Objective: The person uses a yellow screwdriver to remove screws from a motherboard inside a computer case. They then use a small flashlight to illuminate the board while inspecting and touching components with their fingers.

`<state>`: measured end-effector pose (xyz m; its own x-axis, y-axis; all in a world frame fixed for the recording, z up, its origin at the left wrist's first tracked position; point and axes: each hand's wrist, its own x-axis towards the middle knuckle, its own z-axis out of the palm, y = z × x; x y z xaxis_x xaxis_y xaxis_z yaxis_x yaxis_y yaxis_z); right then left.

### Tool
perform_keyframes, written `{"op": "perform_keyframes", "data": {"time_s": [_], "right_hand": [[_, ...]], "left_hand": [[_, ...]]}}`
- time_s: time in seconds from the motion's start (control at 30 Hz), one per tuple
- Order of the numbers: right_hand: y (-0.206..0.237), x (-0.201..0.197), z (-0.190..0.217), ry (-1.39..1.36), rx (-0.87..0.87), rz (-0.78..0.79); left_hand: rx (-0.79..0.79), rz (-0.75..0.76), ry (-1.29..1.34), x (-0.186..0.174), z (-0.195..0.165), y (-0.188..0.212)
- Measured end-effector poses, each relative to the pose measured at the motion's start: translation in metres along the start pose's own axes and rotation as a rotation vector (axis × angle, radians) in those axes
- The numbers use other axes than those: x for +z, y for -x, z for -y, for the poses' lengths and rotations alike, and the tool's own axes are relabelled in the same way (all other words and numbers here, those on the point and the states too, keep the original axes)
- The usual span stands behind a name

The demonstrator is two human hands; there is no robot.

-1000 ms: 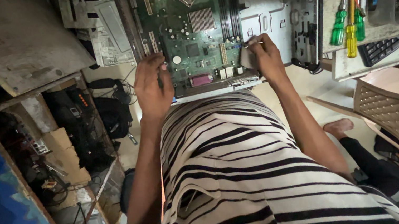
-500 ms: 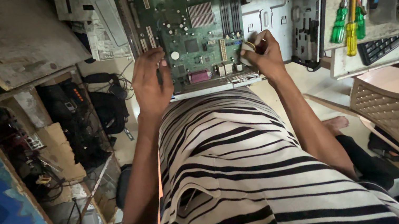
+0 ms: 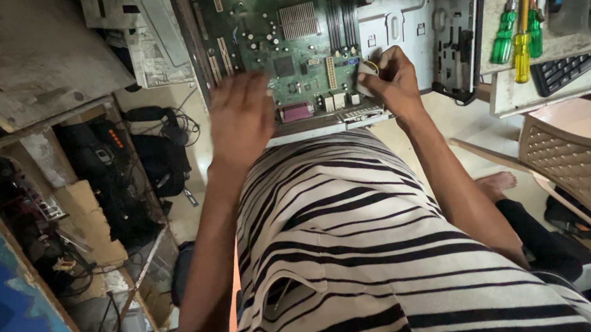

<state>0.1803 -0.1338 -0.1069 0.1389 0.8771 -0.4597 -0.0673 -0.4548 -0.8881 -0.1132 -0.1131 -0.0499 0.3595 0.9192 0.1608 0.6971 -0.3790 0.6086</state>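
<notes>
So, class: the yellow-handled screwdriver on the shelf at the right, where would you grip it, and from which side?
Grip the yellow-handled screwdriver by its thick handle, the end that points toward the person. Its thin shaft runs away up the shelf, between the green-handled screwdrivers, so coming in from the near edge, with fingers closing across the handle, probably gives the firmest hold.
</notes>
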Motion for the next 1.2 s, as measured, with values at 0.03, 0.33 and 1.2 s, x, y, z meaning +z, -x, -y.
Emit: {"op": "perform_keyframes", "data": {"time_s": [0.03, 0.33, 1.2], "right_hand": [[0.000, 0.001, 0.000, -0.010, -0.006, 0.004], [-0.001, 0.004, 0.008, 0.016, -0.033, -0.005], [0.004, 0.003, 0.025, 0.184, -0.043, 0.066]], "left_hand": [[-0.019, 0.070, -0.038, 0.004, -0.001, -0.006], [0.051, 0.294, -0.294, 0.032, 0.008, -0.097], [0.182, 0.233, -0.205, 0.022, 0.001, -0.104]]}}
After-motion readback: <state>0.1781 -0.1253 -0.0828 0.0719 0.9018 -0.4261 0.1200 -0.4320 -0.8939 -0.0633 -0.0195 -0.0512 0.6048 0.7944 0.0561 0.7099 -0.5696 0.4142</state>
